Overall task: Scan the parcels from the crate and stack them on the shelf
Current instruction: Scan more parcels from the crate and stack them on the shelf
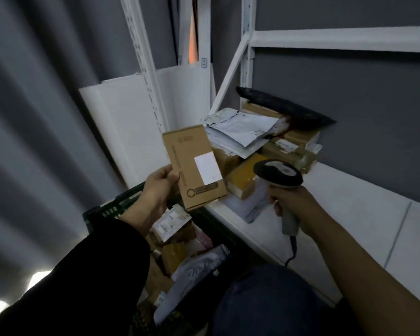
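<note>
Left hand [159,190] gripped a flat brown cardboard parcel [194,166] by its lower left edge, thumb on the printed face and fingers behind, the parcel tilted up and away above the hand. A white label [207,168] sat on the face to the right of the thumb; it read as blank glare. A printed line along the long edge and a ring mark [191,192] near the thumb were too blurred to read.

Right hand [291,200] was curled round the grey handle of a barcode scanner [278,177], whose dark head rose above the knuckles and faced the parcel. Its cable [293,248] hung below the wrist.

The dark green crate [112,209] lay beneath the left wrist, holding labelled boxes and mailers [172,224]; their labels were illegible. Beyond and between both hands, stacked parcels [252,141] rested on the white shelf [349,214], a black bag [284,106] on top. The right forearm stretched over the shelf's front edge.
</note>
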